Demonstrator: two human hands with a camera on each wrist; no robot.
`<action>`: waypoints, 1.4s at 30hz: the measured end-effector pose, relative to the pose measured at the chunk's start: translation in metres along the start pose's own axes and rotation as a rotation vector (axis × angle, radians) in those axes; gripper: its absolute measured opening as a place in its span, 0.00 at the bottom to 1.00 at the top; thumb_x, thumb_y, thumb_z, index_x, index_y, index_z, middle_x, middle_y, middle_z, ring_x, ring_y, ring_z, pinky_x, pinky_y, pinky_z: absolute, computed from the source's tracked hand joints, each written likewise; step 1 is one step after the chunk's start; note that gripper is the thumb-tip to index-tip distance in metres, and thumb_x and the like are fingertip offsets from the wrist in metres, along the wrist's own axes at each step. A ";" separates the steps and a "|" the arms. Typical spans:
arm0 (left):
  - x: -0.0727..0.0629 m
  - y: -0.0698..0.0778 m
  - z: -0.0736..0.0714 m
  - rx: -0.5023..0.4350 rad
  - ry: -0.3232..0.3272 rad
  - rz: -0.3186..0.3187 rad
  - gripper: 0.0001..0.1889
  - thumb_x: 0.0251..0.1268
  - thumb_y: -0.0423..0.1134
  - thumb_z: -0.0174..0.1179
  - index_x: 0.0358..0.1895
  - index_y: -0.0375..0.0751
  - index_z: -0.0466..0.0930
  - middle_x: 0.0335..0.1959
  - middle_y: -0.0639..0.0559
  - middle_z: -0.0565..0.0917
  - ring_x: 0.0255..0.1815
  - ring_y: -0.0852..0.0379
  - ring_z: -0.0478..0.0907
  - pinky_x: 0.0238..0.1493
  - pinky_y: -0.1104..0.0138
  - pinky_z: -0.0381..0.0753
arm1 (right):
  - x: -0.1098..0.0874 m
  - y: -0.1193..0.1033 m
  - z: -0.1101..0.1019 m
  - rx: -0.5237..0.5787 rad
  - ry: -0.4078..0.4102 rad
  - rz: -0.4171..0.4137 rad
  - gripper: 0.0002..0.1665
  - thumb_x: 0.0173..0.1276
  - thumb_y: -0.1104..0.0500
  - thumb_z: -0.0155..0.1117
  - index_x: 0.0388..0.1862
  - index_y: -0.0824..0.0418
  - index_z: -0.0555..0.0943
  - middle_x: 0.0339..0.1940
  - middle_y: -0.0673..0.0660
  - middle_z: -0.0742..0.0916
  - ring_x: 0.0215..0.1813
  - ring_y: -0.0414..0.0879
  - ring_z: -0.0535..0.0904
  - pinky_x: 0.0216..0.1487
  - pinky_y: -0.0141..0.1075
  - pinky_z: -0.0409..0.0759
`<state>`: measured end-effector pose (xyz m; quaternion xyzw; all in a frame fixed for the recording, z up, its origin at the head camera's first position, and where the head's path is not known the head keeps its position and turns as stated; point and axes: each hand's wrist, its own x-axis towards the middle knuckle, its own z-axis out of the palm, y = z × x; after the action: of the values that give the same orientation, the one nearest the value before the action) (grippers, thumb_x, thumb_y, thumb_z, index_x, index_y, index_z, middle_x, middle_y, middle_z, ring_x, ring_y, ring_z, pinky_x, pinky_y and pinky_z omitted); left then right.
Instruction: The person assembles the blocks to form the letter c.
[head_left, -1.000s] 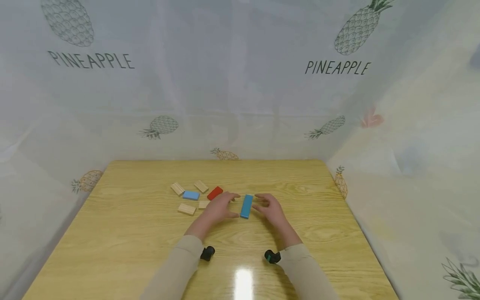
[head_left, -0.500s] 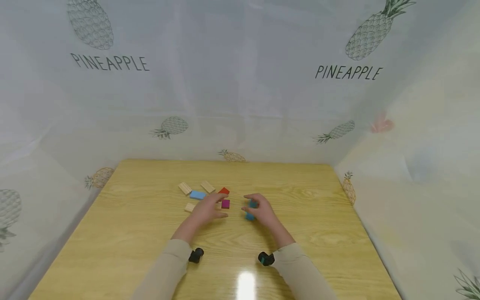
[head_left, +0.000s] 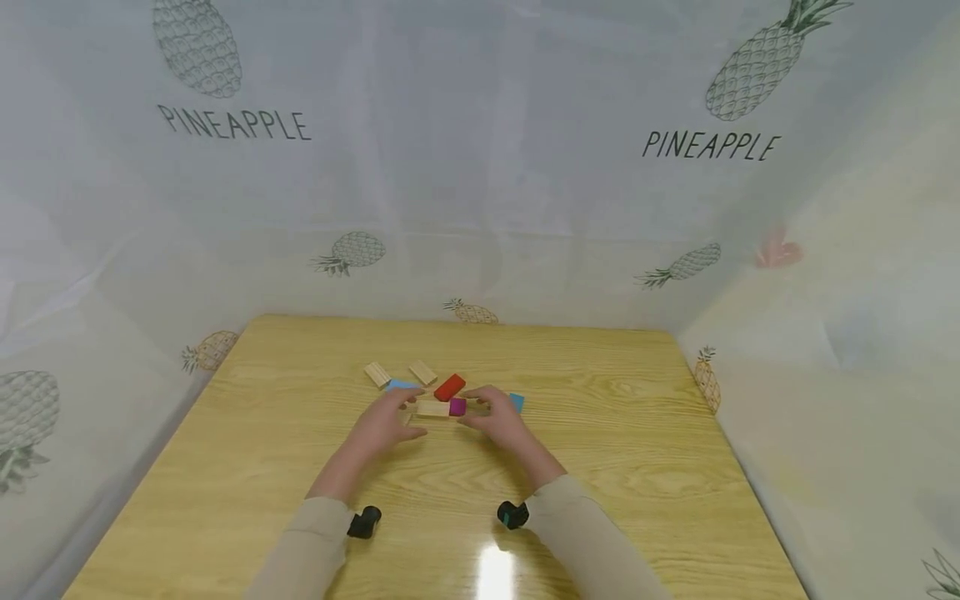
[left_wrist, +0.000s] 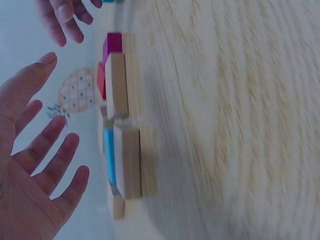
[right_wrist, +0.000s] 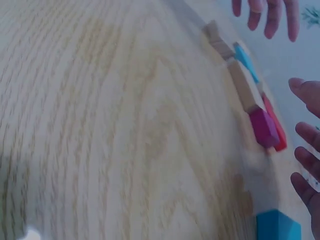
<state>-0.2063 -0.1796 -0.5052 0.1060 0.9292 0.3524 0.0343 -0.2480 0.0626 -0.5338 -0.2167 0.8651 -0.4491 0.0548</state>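
In the head view a plain wooden block (head_left: pixel 432 409) and a small purple block (head_left: pixel 457 407) lie end to end between the two hands. My left hand (head_left: pixel 377 425) hovers by the wooden block's left end, thumb and fingers apart. Another wooden block (left_wrist: pixel 128 161), mostly covered by that hand in the head view, shows in the left wrist view. Just right of the purple block is my right hand (head_left: pixel 501 418), its fingers spread and holding nothing. Behind it a blue block (head_left: pixel 517 402) is partly covered. A red block (head_left: pixel 450 387) lies just beyond the purple one.
Two more wooden blocks (head_left: pixel 377 374) and a light blue block (head_left: pixel 402 385) lie at the back left of the cluster. The wood-grain table (head_left: pixel 637 467) meets a pineapple-print cloth (head_left: pixel 480 183) at its far edge. Each wrist carries a small black camera (head_left: pixel 364 522).
Both hands have moved left. The right hand has gone from the blue block, which stays on the table, to beside the purple one. The wooden and purple blocks have come into view.
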 end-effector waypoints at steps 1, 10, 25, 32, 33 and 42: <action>-0.002 -0.002 -0.002 -0.005 0.004 0.004 0.38 0.53 0.41 0.74 0.69 0.42 0.69 0.58 0.45 0.77 0.58 0.43 0.74 0.54 0.49 0.77 | 0.002 0.000 0.002 -0.024 -0.007 -0.011 0.25 0.61 0.55 0.73 0.57 0.62 0.82 0.55 0.58 0.82 0.58 0.55 0.75 0.58 0.51 0.74; -0.011 -0.020 -0.011 -0.052 0.035 -0.024 0.34 0.54 0.39 0.74 0.66 0.43 0.72 0.57 0.42 0.77 0.57 0.41 0.74 0.55 0.47 0.76 | 0.016 -0.008 0.019 -0.146 -0.069 -0.075 0.26 0.59 0.54 0.75 0.56 0.58 0.83 0.54 0.53 0.83 0.57 0.49 0.74 0.60 0.43 0.73; -0.027 -0.032 -0.011 -0.040 0.070 -0.067 0.36 0.53 0.40 0.75 0.66 0.39 0.72 0.56 0.41 0.77 0.56 0.42 0.74 0.56 0.47 0.74 | 0.042 -0.009 0.042 -0.348 -0.075 -0.129 0.28 0.52 0.48 0.80 0.53 0.54 0.85 0.41 0.49 0.82 0.39 0.42 0.72 0.44 0.36 0.72; -0.029 -0.035 -0.010 -0.053 0.068 -0.081 0.36 0.53 0.40 0.75 0.67 0.41 0.71 0.55 0.43 0.78 0.56 0.42 0.74 0.55 0.48 0.75 | 0.047 -0.009 0.049 -0.433 -0.089 -0.090 0.28 0.53 0.45 0.78 0.53 0.50 0.85 0.45 0.49 0.84 0.44 0.44 0.75 0.49 0.43 0.73; -0.030 -0.035 -0.009 -0.056 0.068 -0.083 0.36 0.53 0.40 0.75 0.67 0.41 0.71 0.54 0.43 0.78 0.56 0.42 0.75 0.55 0.48 0.75 | 0.048 -0.010 0.050 -0.446 -0.087 -0.089 0.27 0.54 0.45 0.78 0.53 0.50 0.86 0.45 0.49 0.84 0.45 0.45 0.76 0.49 0.44 0.73; -0.032 -0.037 -0.009 -0.072 0.089 -0.095 0.36 0.53 0.40 0.74 0.67 0.41 0.71 0.54 0.43 0.78 0.56 0.42 0.74 0.56 0.48 0.74 | 0.052 -0.014 0.052 -0.473 -0.060 -0.071 0.23 0.54 0.46 0.78 0.50 0.48 0.87 0.42 0.47 0.85 0.44 0.45 0.77 0.45 0.45 0.73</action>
<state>-0.1831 -0.2195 -0.5237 0.0448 0.9205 0.3879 0.0136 -0.2747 -0.0061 -0.5481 -0.2668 0.9361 -0.2290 0.0124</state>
